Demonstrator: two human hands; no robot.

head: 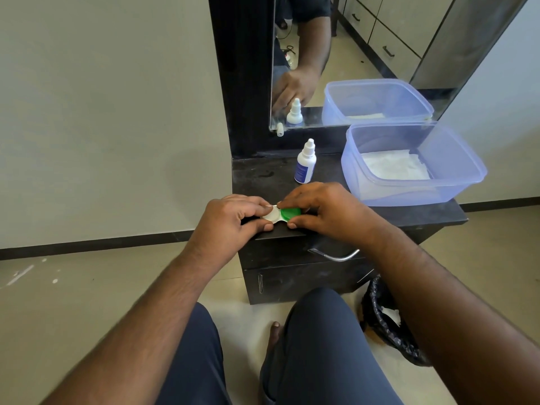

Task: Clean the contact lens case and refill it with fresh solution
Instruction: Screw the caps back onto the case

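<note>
A contact lens case (pixel 279 215) with one white cap and one green cap lies near the front edge of a black dresser top (pixel 438 211). My left hand (pixel 233 220) pinches the white cap side. My right hand (pixel 324 209) has its thumb and fingers closed around the green cap (pixel 290 213). Behind the hands a small white solution bottle (pixel 305 163) with a blue label stands upright, capped.
A clear bluish plastic tub (pixel 409 162) holding white tissue sits at the right of the dresser top. A mirror (pixel 350 54) stands behind. Below are a drawer handle (pixel 336 255), my knees, and a black-lined bin (pixel 385 317) on the floor at right.
</note>
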